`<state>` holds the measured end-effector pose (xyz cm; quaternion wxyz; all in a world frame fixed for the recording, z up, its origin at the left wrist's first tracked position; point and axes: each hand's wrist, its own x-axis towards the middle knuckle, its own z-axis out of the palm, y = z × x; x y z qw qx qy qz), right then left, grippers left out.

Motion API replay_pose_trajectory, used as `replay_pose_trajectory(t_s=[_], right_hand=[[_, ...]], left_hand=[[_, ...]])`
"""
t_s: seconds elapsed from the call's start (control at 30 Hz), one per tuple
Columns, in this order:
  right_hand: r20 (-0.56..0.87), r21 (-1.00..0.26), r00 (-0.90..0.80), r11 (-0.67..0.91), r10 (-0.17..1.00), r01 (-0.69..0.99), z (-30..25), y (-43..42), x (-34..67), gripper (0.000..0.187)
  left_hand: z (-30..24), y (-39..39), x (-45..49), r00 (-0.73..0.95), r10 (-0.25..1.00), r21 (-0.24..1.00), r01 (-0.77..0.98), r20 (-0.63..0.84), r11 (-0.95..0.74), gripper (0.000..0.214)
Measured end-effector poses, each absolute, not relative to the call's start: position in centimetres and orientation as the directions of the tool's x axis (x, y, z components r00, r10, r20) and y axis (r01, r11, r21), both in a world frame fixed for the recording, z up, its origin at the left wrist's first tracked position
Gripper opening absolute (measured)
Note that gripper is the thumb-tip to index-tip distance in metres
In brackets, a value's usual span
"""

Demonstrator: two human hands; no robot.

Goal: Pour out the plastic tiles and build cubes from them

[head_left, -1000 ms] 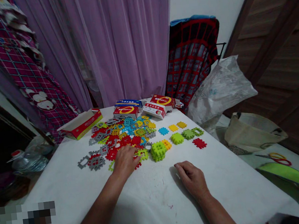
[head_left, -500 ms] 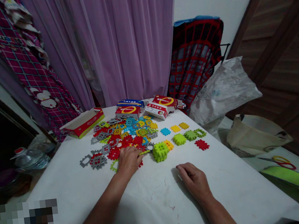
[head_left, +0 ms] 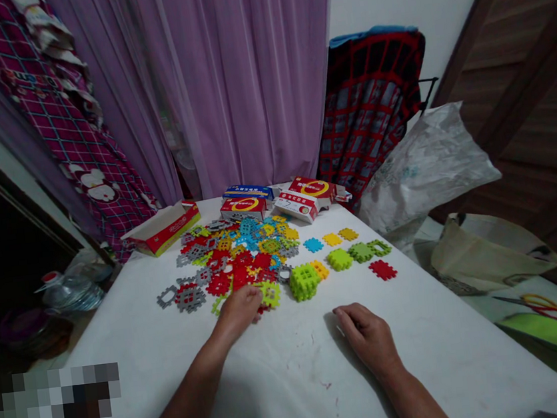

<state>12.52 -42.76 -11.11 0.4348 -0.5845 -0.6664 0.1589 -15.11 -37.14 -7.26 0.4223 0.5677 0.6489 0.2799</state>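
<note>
My left hand pinches a yellow-green square building tile by its left edge, at the near side of a heap of coloured plastic tiles. The tile's face, with its window-like holes, is turned up towards me. Just right of it a lime-green cube of joined tiles stands on the table, with a small orange-yellow piece beside it. My right hand rests on the white tabletop, fingers curled in, and nothing shows in it.
Single tiles lie to the right, among them a red tile, a blue tile and a green tile. Small boxes and an open red box line the back. Scissors lie beyond the right edge.
The yellow-green tile in my left hand has turned from edge-on to showing its face. My right hand keeps its place on the table. The view has shifted slightly.
</note>
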Motion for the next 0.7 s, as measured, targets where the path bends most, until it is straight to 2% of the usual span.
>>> replay_pose_trajectory(t_s=[0.13, 0.23, 0.4, 0.6, 0.7], right_hand=[[0.389, -0.724, 0.060, 0.264, 0.919, 0.638, -11.2, -42.7, 12.5, 0.036], [0.392, -0.723, 0.058, 0.269, 0.918, 0.636, -11.3, -42.7, 12.5, 0.037], [0.394, -0.715, 0.054, 0.269, 0.917, 0.645, -11.2, -42.8, 12.5, 0.037], [0.367, -0.723, 0.048, 0.252, 0.929, 0.644, -11.1, -42.8, 12.5, 0.039], [0.357, -0.724, 0.055, 0.239, 0.933, 0.648, -11.0, -42.8, 12.5, 0.041]], left_hand=[[-4.8, -39.9, -15.6, 0.051, 0.973, 0.540, 0.838, -0.224, 0.080, 0.027], [-3.2, -40.5, -16.0, 0.123, 0.981, 0.364, 0.930, -0.151, -0.060, 0.022], [-4.4, -39.5, -16.5, 0.438, 0.897, 0.250, 0.875, -0.049, -0.414, 0.046], [-6.3, -37.4, -16.7, 0.624, 0.781, 0.159, 0.772, -0.004, -0.616, 0.062], [-5.8, -36.1, -16.5, 0.690, 0.723, 0.102, 0.723, -0.045, -0.683, 0.054]])
